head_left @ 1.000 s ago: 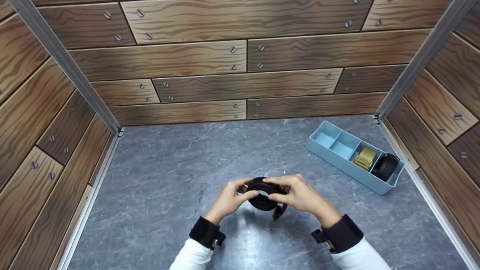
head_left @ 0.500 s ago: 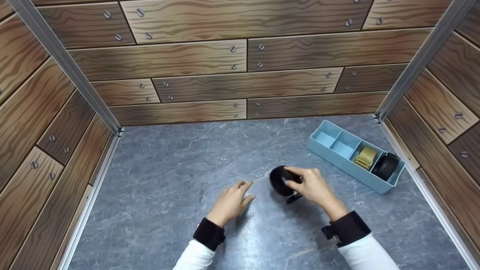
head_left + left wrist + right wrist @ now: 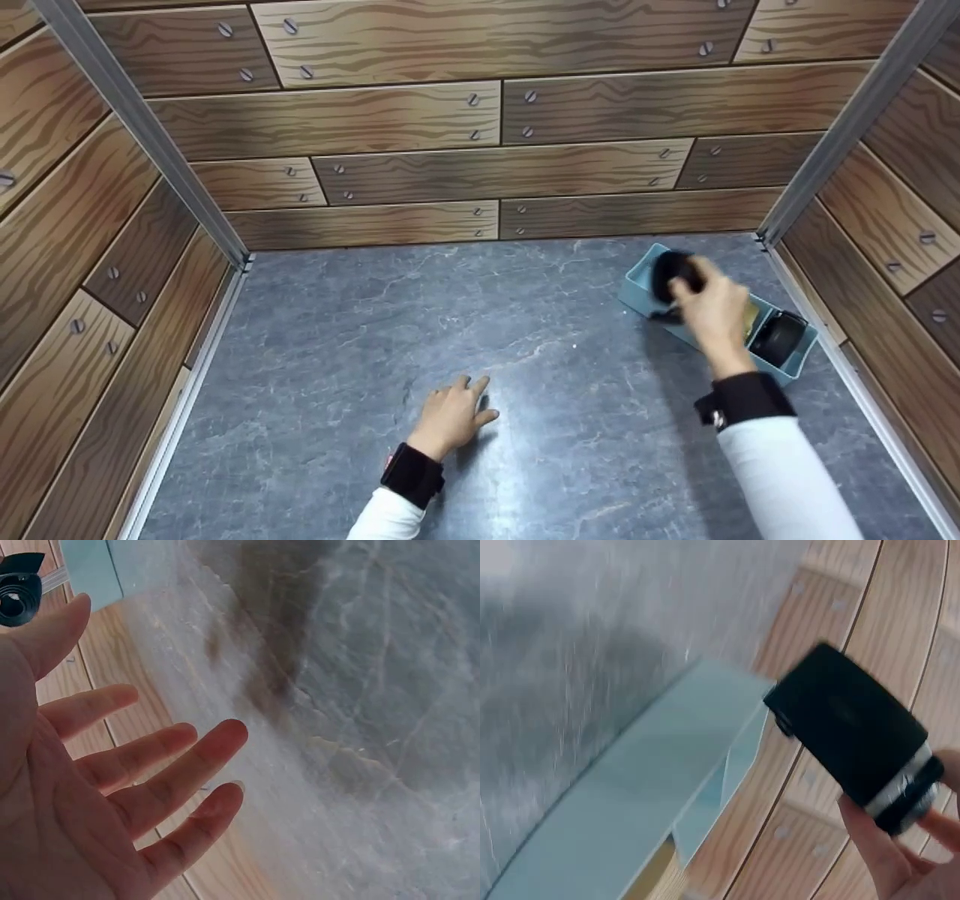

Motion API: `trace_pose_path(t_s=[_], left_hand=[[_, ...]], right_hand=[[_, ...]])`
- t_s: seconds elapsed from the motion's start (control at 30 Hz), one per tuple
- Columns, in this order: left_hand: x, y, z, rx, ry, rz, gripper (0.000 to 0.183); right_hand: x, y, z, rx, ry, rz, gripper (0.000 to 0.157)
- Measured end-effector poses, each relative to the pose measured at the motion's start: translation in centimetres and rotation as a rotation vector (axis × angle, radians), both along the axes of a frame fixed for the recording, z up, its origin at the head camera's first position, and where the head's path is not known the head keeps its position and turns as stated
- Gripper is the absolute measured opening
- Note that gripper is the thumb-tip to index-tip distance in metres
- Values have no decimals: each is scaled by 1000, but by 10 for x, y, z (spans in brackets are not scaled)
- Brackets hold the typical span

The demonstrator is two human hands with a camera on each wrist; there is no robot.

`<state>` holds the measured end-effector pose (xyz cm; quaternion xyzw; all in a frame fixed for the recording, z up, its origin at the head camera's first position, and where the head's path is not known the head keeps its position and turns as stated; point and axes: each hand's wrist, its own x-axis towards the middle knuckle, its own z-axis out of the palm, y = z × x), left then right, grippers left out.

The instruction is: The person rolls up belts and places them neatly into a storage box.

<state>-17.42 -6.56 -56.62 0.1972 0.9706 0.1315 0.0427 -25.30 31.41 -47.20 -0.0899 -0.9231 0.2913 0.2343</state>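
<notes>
My right hand point(image 3: 714, 309) holds a coiled black belt point(image 3: 670, 277) by its side, above the far-left compartments of the light blue divided box point(image 3: 636, 297). Motion blurs the coil. In the right wrist view the belt point(image 3: 847, 727) shows its broad black face and a silvery metal part near the fingers, with the box wall point(image 3: 637, 772) below it. My left hand point(image 3: 448, 417) is apart from everything, low over the grey surface, fingers spread and nothing in them. Its palm point(image 3: 67, 817) faces the left wrist camera.
The box also holds a yellow coil point(image 3: 751, 319), partly behind my right hand, and another black coil point(image 3: 778, 337) in the nearest compartment. Wood-patterned walls point(image 3: 420, 124) with metal corner posts enclose the grey marbled surface point(image 3: 360, 322).
The black belt was between both hands. The left hand has let go and drawn back slightly, and the right hand has carried the belt far right to the box.
</notes>
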Motion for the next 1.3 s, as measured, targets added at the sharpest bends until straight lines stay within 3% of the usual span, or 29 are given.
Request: trace_pose_path(t_s=[0.2, 0.37, 0.53, 0.8, 1.3], left_hand=[[2, 1, -1, -20, 15, -2, 60], [4, 3, -1, -35, 35, -8, 59], [6, 5, -3, -35, 32, -15, 59], [6, 5, -4, -43, 29, -3, 59], [5, 4, -8, -66, 56, -9, 59]], right_hand=[[-21, 34, 0, -126, -68, -216, 50], [-30, 44, -17, -108, -124, -288, 51], [-34, 43, -27, -60, -238, -272, 47], [-40, 35, -30, -2, -438, -217, 51], [-45, 20, -58, 95, -417, -159, 42]])
